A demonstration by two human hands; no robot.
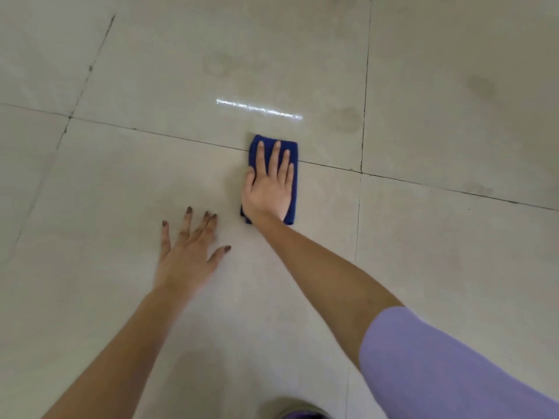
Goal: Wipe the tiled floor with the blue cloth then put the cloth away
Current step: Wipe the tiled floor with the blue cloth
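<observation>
A folded blue cloth (293,176) lies flat on the pale tiled floor (121,176), straddling a dark grout line. My right hand (269,186) presses down on the cloth with straight, spread fingers and covers most of it. My left hand (189,252) rests flat on the bare tile to the left and nearer to me, fingers spread, holding nothing.
Dull smudges mark the tiles beyond the cloth, one (344,119) to its upper right and another (217,63) farther off. A bright light reflection (258,108) streaks the floor just past the cloth. Something purple (302,414) shows at the bottom edge.
</observation>
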